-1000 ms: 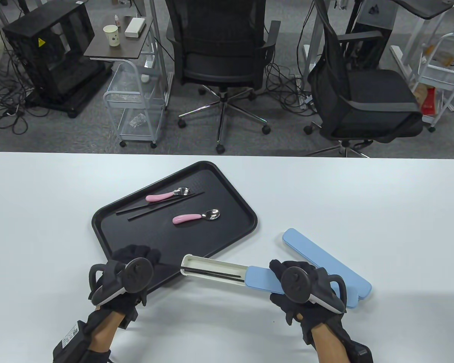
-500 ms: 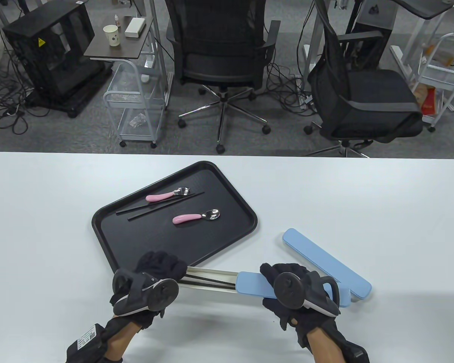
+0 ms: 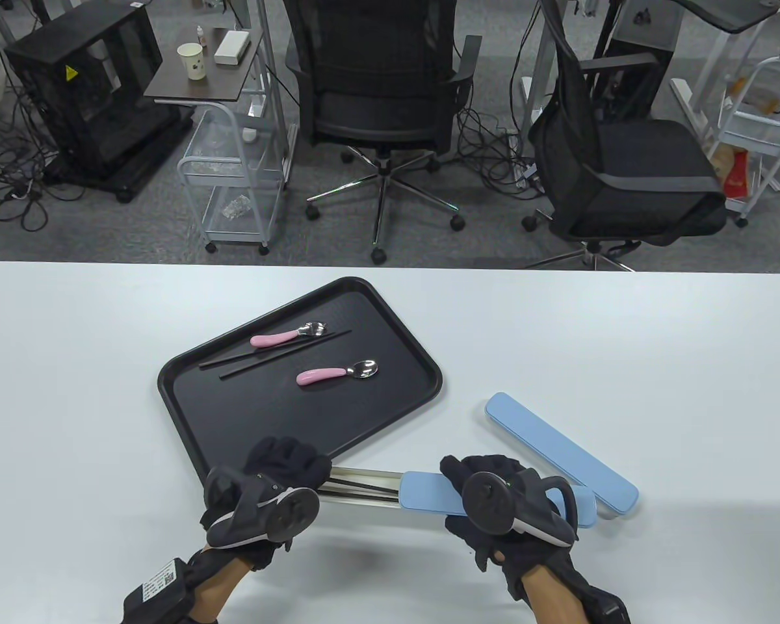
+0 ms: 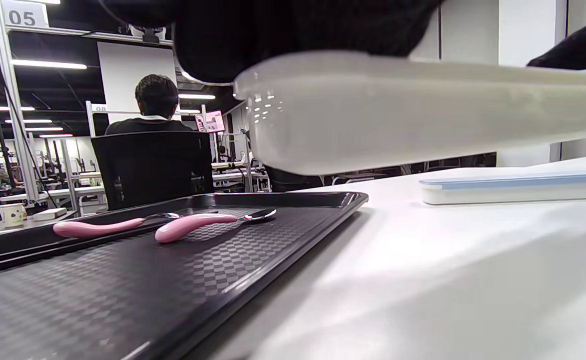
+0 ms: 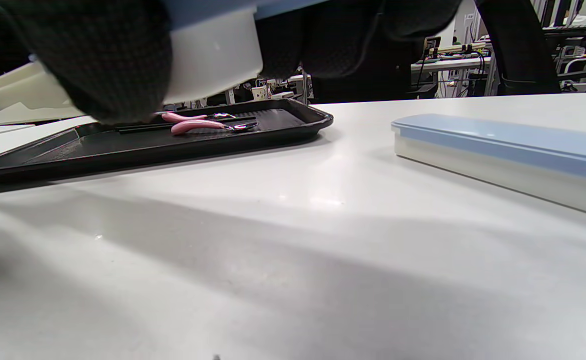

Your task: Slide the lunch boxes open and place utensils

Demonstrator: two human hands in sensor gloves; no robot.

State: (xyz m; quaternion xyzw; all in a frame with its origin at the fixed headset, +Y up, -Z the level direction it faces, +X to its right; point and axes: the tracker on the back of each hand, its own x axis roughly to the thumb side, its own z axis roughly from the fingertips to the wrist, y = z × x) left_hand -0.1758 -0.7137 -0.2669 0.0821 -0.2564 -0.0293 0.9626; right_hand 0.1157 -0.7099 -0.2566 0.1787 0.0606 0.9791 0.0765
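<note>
Both hands hold a long utensil box above the table near its front edge. My left hand grips the white box body at its left end; it shows close up in the left wrist view. My right hand grips the blue sliding lid at the right end. The lid is partly slid back and black chopsticks lie inside the box. A second, closed blue-lidded box lies on the table behind my right hand.
A black tray sits left of centre with two pink-handled spoons and a pair of black chopsticks. Office chairs and carts stand beyond the table's far edge.
My left hand moved right from the tray's front corner and took hold of the box's left end. The box shifted left and the lid now covers more of it.
</note>
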